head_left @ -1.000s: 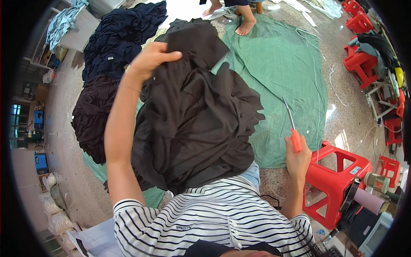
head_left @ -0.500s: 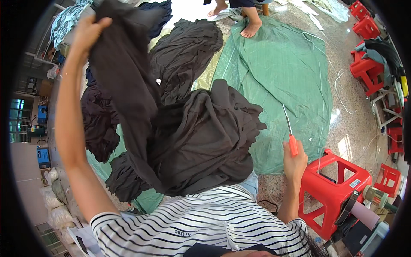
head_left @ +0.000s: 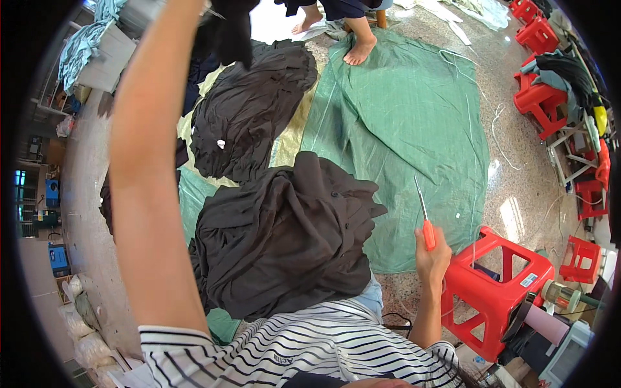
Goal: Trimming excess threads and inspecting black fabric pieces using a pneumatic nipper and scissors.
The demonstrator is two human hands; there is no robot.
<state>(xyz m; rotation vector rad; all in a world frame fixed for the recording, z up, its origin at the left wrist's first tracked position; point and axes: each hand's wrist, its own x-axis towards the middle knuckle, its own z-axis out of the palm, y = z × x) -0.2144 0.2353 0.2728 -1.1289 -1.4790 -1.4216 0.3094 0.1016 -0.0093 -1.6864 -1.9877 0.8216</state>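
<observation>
Garment (head_left: 284, 239), dark w/ small buttons, lies bunched across the wearer's lap, approx. mid-view. Right hand (head_left: 433, 258) is wrapped round a slim tool (head_left: 429, 234), orange-red grip, thin metal shaft pointing up & away, tip seen against green sheet (head_left: 420, 129), apart from garment. Left forearm (head_left: 145, 168) is stretched up to the top edge; left hand itself is out of frame, so I can't tell if it's grasping or released. Loose dark cloth (head_left: 226, 32) hangs just beside that arm, so my read is left side's busy shifting cloth while right just parks the tool, i.e. a handling step, not tool work. Dark heap (head_left: 255, 110) lies beyond the lap, w/ a small white bit (head_left: 221, 144) on it; red stool (head_left: 495, 288) is just right of right hand. Next move, imo, calls for bringing left hand to the garment & spreading an edge flat before the tip gets near; extra care there, since soft folds could snag. FYI co-worker's bare foot (head_left: 360, 50) is at the sheet's far edge, well apart from tool.
</observation>
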